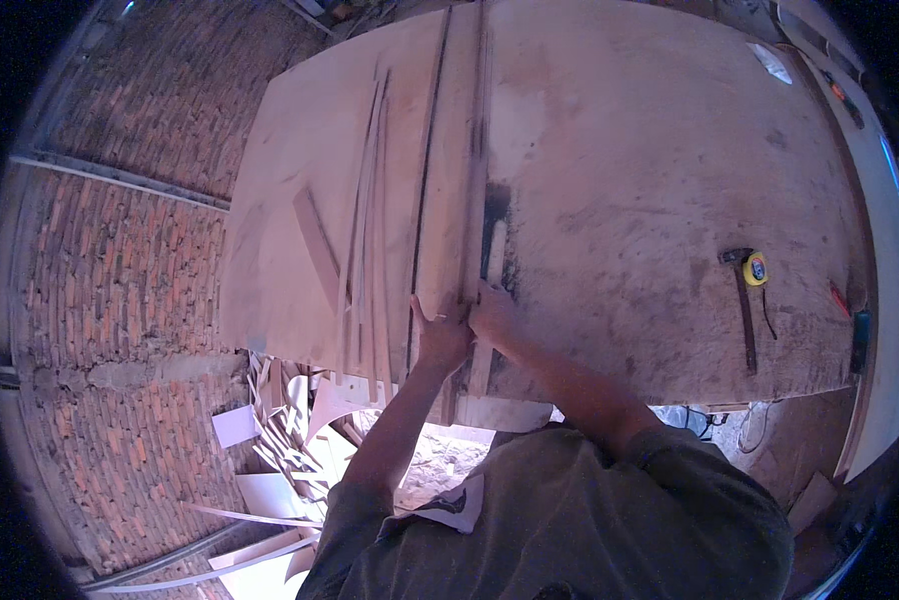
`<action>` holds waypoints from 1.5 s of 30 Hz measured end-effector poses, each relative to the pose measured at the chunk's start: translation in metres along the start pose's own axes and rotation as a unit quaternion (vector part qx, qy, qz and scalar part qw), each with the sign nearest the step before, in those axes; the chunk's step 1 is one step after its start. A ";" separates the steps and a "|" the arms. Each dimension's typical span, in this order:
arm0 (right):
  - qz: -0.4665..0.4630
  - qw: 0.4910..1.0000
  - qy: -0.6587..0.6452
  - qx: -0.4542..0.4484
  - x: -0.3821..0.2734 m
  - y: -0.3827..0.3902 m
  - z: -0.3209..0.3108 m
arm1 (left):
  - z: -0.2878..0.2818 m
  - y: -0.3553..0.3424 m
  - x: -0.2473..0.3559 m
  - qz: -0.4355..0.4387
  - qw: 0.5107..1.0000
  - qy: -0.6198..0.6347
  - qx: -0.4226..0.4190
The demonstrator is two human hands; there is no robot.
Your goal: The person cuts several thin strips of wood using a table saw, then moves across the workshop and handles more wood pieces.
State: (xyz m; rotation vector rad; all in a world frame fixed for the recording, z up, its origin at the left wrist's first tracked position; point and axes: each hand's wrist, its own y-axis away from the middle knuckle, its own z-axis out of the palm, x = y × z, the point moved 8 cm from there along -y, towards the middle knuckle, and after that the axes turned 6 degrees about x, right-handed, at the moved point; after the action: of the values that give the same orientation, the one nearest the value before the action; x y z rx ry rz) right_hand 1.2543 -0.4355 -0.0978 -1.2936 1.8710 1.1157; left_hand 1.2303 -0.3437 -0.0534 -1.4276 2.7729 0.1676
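Nearest the camera are the person's shoulders in a grey-green shirt (pixel 580 520), both forearms reaching forward to the near edge of a big dusty wooden table (pixel 650 200). Left hand (pixel 440 335) and right hand (pixel 495 315) sit side by side on the near end of a long narrow plank (pixel 455 180) that runs away down the table's middle; the fingers of both seem curled and pressed onto it, though whether they wrap its edge I cannot tell. Thin wood strips (pixel 370 210) lie loose just left of the plank, and a dark slot or stain sits right beside the right hand. A hammer (pixel 745 305) and yellow tape measure (pixel 757 268) rest well apart to the right. Offcuts (pixel 280 440) litter the brick floor (pixel 120 280) below. Risk, as I judge it: the plank could skew against the loose strips, or fingertips could catch splinters along the edge.
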 end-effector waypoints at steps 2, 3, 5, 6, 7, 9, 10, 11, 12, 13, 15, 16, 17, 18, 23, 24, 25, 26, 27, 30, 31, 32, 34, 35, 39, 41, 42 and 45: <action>-0.061 0.998 0.029 0.019 -0.003 -0.014 0.002 | -0.007 -0.017 -0.002 -0.008 1.000 -0.002 0.009; -0.060 0.998 0.030 0.022 -0.003 -0.019 0.002 | -0.008 -0.024 -0.004 -0.013 1.000 -0.013 -0.003; -0.019 0.997 0.053 0.051 0.002 -0.031 -0.002 | -0.010 -0.038 -0.006 -0.014 1.000 -0.025 -0.011; -0.019 0.997 0.053 0.055 0.006 -0.040 -0.001 | -0.009 -0.045 -0.008 -0.016 0.999 -0.029 -0.020; -0.039 0.996 0.068 0.037 0.005 -0.050 0.002 | -0.009 -0.051 -0.009 -0.018 0.999 -0.033 -0.029; -0.062 0.994 0.084 0.015 -0.008 -0.058 0.001 | -0.002 -0.061 -0.017 -0.023 0.999 -0.033 -0.027; -0.033 0.998 0.056 0.018 -0.017 -0.056 -0.008 | 0.002 -0.063 -0.024 -0.032 0.999 -0.033 -0.025; -0.001 0.999 0.028 0.025 -0.020 -0.056 -0.018 | 0.002 -0.067 -0.026 -0.031 0.999 -0.032 -0.025; -0.001 0.999 0.029 0.026 -0.021 -0.059 -0.020 | 0.004 -0.071 -0.028 -0.029 0.998 -0.033 -0.034; -0.062 0.996 0.062 0.023 -0.032 -0.061 -0.022 | 0.006 -0.074 -0.030 -0.028 0.998 -0.034 -0.043; -0.117 0.988 0.094 0.034 -0.028 -0.072 -0.023 | 0.000 -0.088 -0.024 -0.009 0.998 -0.033 -0.045; -0.093 0.993 0.049 0.057 -0.015 -0.082 -0.020 | -0.003 -0.095 -0.020 0.003 0.998 -0.033 -0.049; -0.074 0.995 0.004 0.073 -0.018 -0.085 -0.021 | -0.002 -0.096 -0.024 0.001 0.998 -0.035 -0.048; -0.077 0.994 0.004 0.073 -0.022 -0.088 -0.020 | -0.002 -0.097 -0.028 0.002 0.998 -0.037 -0.043; -0.096 0.990 0.038 0.094 -0.024 -0.095 -0.026 | -0.006 -0.104 -0.028 0.015 0.998 -0.052 -0.022; -0.100 0.990 0.037 0.096 -0.026 -0.094 -0.026 | -0.005 -0.104 -0.032 0.014 0.999 -0.028 -0.035; -0.077 0.993 0.006 0.087 -0.024 -0.094 -0.026 | -0.003 -0.103 -0.035 0.015 0.999 -0.003 -0.048; -0.053 0.995 -0.024 0.078 -0.019 -0.095 -0.026 | -0.006 -0.105 -0.037 0.016 0.999 -0.005 -0.045; -0.055 0.995 -0.024 0.081 -0.018 -0.095 -0.028 | -0.006 -0.105 -0.036 0.037 0.997 -0.014 -0.060; -0.024 0.997 -0.060 0.052 -0.017 -0.096 -0.026 | -0.008 -0.109 -0.034 0.050 0.997 -0.011 -0.051; 0.017 0.995 -0.085 0.050 -0.014 -0.097 -0.024 | -0.011 -0.112 -0.035 0.044 0.999 0.005 -0.031; 0.063 0.991 -0.108 0.051 -0.002 -0.098 -0.022 | -0.014 -0.116 -0.032 0.047 0.998 0.005 -0.028; 0.037 0.990 -0.091 0.098 0.002 -0.101 -0.026 | -0.024 -0.123 -0.025 0.074 0.997 -0.004 0.001; 0.010 0.988 -0.075 0.137 0.004 -0.103 -0.025 | -0.024 -0.123 -0.025 0.073 0.997 -0.005 0.002; 0.031 0.989 -0.102 0.103 0.016 -0.116 -0.016 | -0.027 -0.115 -0.017 0.114 0.992 -0.046 0.004; 0.040 0.996 -0.083 0.014 0.012 -0.119 -0.006 | -0.031 -0.108 -0.015 0.122 0.989 -0.077 -0.014; 0.039 0.996 -0.085 0.014 0.007 -0.118 -0.007 | -0.037 -0.105 -0.015 0.107 0.993 -0.056 -0.008; 0.216 0.936 -0.279 -0.009 0.014 -0.106 0.002 | -0.060 -0.099 -0.017 0.085 0.995 -0.044 0.004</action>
State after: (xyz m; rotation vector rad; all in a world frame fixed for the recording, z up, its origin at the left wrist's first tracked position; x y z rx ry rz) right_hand 1.3485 -0.4585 -0.1423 -0.4832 1.7282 1.5311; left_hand 1.3225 -0.3934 -0.0017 -1.1521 2.8151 0.2153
